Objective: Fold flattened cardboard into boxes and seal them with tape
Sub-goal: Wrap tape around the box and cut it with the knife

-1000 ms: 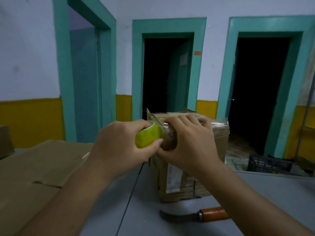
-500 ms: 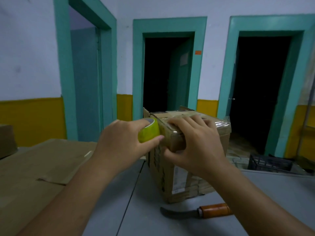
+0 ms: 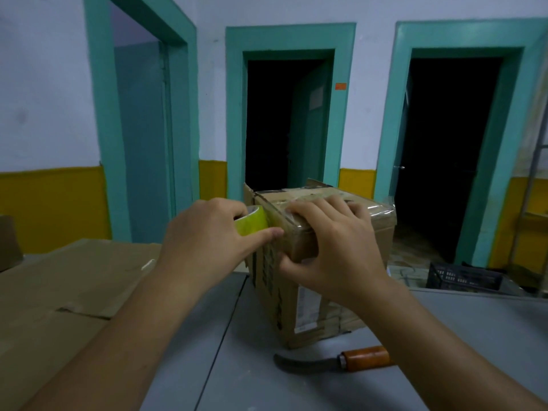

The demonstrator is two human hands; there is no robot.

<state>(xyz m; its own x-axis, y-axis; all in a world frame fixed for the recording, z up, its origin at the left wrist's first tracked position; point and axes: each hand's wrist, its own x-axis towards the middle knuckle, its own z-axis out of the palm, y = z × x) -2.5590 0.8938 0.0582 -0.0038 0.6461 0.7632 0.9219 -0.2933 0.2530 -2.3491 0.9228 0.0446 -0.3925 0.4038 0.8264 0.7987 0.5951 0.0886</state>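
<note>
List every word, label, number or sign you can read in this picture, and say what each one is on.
Nothing is legible.
The white label on the cardboard box: print too small.
The black print on its left face: blurred.
The orange sign on the wall: too small.
The paper sheet on the door: blurred.

Grey bench [image 3: 474, 327] carries a cardboard box [image 3: 320, 307] tilted on its near edge, flattened cardboard sheets [image 3: 59, 292] at left, and a knife [image 3: 335, 361] with orange handle just beside the box.
</note>
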